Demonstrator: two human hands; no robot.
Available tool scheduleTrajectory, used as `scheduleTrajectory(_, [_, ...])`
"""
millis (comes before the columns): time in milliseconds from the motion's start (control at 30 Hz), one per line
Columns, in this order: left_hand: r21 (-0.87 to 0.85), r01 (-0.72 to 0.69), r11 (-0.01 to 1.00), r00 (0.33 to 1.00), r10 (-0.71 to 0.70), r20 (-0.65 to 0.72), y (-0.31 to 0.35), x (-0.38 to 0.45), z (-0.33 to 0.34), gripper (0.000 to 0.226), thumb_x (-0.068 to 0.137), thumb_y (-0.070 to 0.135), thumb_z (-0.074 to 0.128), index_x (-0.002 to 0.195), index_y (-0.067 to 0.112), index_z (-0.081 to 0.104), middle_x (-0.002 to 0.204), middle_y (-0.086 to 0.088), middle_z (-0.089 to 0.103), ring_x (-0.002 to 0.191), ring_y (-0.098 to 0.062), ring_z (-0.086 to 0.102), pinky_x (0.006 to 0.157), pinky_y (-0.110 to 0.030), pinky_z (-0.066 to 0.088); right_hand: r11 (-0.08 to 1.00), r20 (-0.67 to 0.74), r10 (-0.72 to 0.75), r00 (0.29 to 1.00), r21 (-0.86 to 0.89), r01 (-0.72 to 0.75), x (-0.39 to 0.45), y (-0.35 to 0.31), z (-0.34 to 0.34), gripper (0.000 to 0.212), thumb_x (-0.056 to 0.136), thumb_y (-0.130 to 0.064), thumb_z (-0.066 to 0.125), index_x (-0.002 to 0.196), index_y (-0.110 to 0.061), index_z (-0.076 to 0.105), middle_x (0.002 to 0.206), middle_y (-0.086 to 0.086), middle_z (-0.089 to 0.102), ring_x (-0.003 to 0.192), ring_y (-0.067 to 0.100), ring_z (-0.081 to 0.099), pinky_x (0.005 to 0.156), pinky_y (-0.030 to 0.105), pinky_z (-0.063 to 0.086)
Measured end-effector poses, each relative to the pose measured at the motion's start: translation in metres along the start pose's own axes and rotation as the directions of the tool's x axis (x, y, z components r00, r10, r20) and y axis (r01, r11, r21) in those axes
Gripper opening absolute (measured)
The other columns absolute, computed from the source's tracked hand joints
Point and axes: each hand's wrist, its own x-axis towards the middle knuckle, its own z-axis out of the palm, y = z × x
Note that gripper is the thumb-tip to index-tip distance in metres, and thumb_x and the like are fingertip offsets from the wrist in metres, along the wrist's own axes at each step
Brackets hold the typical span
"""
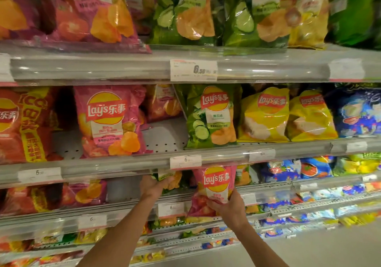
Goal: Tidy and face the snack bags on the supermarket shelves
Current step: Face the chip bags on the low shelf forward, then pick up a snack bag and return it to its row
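Note:
My right hand (228, 206) grips the lower edge of a pink Lay's bag (214, 186), held upright in front of the third shelf's rail. My left hand (153, 186) reaches into that shelf and closes on a green cucumber-flavour bag (167, 177), whose top is hidden behind the shelf edge above. On the middle shelf stand a pink bag (109, 120), a green bag (210, 116) and two yellow bags (266, 114), all facing front.
A bare patch of perforated shelf (162, 134) lies between the pink and green bags on the middle shelf. Price-tag rails (185, 161) run along each shelf edge. Blue bags (358, 112) stand at the right, orange-red bags (22, 126) at the left. Lower shelves hold several small packs.

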Motion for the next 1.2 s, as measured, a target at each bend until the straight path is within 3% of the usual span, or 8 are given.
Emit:
scheduleTrajectory(167, [0.032,-0.026,0.999,0.998,0.025,0.052,-0.007,-0.005,0.015,0.06,0.064,0.031,0.093,0.113,0.014,0.063,0.115,-0.01,0.071,0.11,-0.029,0.066,0.098,-0.041,0.052,0.999,0.026,-0.013,1.0,0.05,0.012,0.001,0.006,-0.014,0.063,0.066,-0.022,0.095,0.117,-0.02,0.059,0.094,-0.013,0.073,0.082,-0.007,0.068,0.061,0.009,0.052])
scheduleTrajectory(333, [0.07,-0.035,0.997,0.993,0.027,0.111,-0.008,-0.007,0.021,0.047,0.063,0.017,0.094,0.1,0.02,0.065,0.1,0.0,0.072,0.106,-0.025,0.067,0.092,-0.033,0.05,0.998,0.082,-0.026,0.996,0.054,0.022,-0.004,0.005,-0.013,0.064,0.067,-0.027,0.094,0.118,-0.024,0.057,0.1,-0.011,0.073,0.092,0.006,0.069,0.074,0.019,0.055])
scheduleTrajectory(467, [0.099,0.02,0.995,0.981,-0.038,0.192,-0.003,-0.002,0.024,0.071,0.056,0.006,0.095,0.119,0.005,0.063,0.117,-0.013,0.07,0.114,-0.029,0.064,0.102,-0.043,0.05,0.997,0.112,-0.028,0.993,0.071,0.02,-0.012,0.003,-0.001,0.062,0.066,-0.024,0.094,0.117,-0.02,0.059,0.101,-0.006,0.074,0.094,0.011,0.07,0.081,0.032,0.06])
scheduleTrajectory(600, [0.278,0.04,0.96,0.973,-0.1,0.206,-0.001,0.0,0.008,0.081,0.061,0.031,0.095,0.127,0.003,0.057,0.123,-0.016,0.064,0.116,-0.033,0.062,0.101,-0.042,0.05,0.995,0.156,-0.025,0.988,0.099,0.009,-0.021,-0.002,0.017,0.06,0.067,-0.024,0.094,0.116,-0.019,0.061,0.1,-0.004,0.076,0.095,0.014,0.071,0.084,0.038,0.061])
scheduleTrajectory(833, [0.272,-0.163,0.948,0.963,0.093,0.253,-0.019,-0.014,-0.043,0.057,0.074,0.018,0.086,0.126,0.008,0.061,0.118,-0.012,0.069,0.11,-0.029,0.065,0.098,-0.044,0.052,0.992,0.214,-0.041,0.976,0.128,0.014,-0.035,-0.022,0.066,0.062,0.066,-0.021,0.095,0.118,-0.019,0.062,0.099,-0.006,0.076,0.095,0.01,0.071,0.085,0.036,0.061])
scheduleTrajectory(1033, [0.629,-0.365,0.686,0.911,0.404,0.087,-0.048,-0.031,-0.119,0.031,0.084,0.002,0.059,0.11,0.019,0.067,0.11,-0.002,0.065,0.106,-0.025,0.063,0.087,-0.033,0.051,0.995,0.293,-0.055,0.955,0.094,0.029,-0.038,-0.053,0.134,0.067,0.066,-0.027,0.095,0.12,-0.026,0.055,0.099,-0.013,0.074,0.092,0.006,0.069,0.078,0.026,0.058])
scheduleTrajectory(1133, [0.772,-0.334,0.541,0.873,0.486,0.037,-0.07,-0.033,-0.162,0.032,0.094,0.011,0.056,0.124,0.016,0.065,0.13,-0.007,0.06,0.122,-0.028,0.055,0.101,-0.037,0.045,0.993,0.298,-0.083,0.951,0.099,0.056,-0.03,-0.071,0.171,0.064,0.065,-0.022,0.095,0.117,-0.024,0.058,0.1,-0.01,0.074,0.089,0.003,0.07,0.076,0.022,0.056])
scheduleTrajectory(1200, [0.852,-0.28,0.442,0.911,0.402,0.091,-0.083,-0.036,-0.182,0.045,0.098,0.017,0.051,0.143,0.015,0.048,0.15,-0.011,0.043,0.141,-0.029,0.038,0.116,-0.038,0.03,0.994,0.276,-0.088,0.957,0.094,0.065,-0.021,-0.084,0.194,0.056,0.065,-0.021,0.096,0.11,-0.024,0.063,0.1,-0.006,0.076,0.088,0.005,0.072,0.079,0.029,0.06])
